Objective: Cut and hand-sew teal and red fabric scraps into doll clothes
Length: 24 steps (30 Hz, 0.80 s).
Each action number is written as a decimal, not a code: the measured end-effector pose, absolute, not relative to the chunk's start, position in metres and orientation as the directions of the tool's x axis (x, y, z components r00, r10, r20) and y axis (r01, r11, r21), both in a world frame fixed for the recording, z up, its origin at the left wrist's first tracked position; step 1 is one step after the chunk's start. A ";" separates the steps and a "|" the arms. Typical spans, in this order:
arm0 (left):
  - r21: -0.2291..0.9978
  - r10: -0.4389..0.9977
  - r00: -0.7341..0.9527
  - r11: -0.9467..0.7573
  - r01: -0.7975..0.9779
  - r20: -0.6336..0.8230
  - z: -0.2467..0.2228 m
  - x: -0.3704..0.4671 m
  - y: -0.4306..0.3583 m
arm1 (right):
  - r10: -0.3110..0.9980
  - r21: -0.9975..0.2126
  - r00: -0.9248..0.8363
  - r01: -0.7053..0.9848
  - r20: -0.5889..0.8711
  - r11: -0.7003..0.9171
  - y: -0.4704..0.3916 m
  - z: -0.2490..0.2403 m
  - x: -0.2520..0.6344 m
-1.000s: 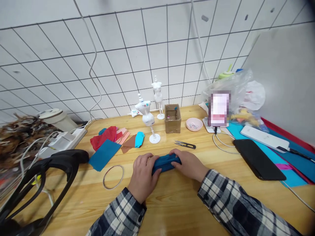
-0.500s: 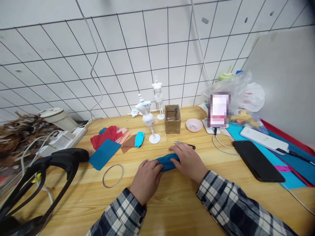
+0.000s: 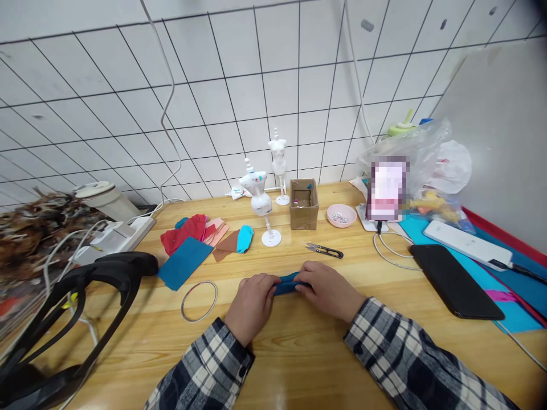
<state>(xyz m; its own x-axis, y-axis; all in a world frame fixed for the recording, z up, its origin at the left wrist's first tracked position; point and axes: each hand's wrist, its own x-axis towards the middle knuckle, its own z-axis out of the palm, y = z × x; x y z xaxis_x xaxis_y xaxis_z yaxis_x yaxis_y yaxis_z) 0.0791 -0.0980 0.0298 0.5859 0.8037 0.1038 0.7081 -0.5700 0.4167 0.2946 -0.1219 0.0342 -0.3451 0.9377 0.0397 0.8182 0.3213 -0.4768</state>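
Note:
A strip of dark blue fabric point(image 3: 286, 284), folded or rolled narrow, lies across the wooden table between my two hands. My left hand point(image 3: 253, 302) has its fingers closed on the strip's left end. At the right end, my right hand point(image 3: 327, 287) pinches the cloth between thumb and fingers. Parts of both ends are hidden under the fingers. Just beyond my right hand lie thread snips point(image 3: 325, 250) with black handles. To the left of my left hand, a thin ring point(image 3: 199, 302) rests flat on the wood.
Two white mini dress forms point(image 3: 260, 199) stand near a cardboard box point(image 3: 303, 216) and a pink bowl point(image 3: 342, 222) of beads. Fabric scraps point(image 3: 184, 263) lie left, beside a black frame point(image 3: 128, 267). On the right are a lit phone point(image 3: 388, 188), a black phone point(image 3: 455, 285) and a power bank point(image 3: 468, 242).
The blue fabric is now narrower, folded between my hands. My right hand has drawn back toward me, uncovering the thread snips. The whole view has shifted slightly.

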 end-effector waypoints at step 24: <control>0.550 0.831 0.541 -0.514 0.659 0.128 0.031 0.069 -0.089 | 0.977 -0.871 -0.212 0.476 0.020 0.121 -0.116 0.021 0.305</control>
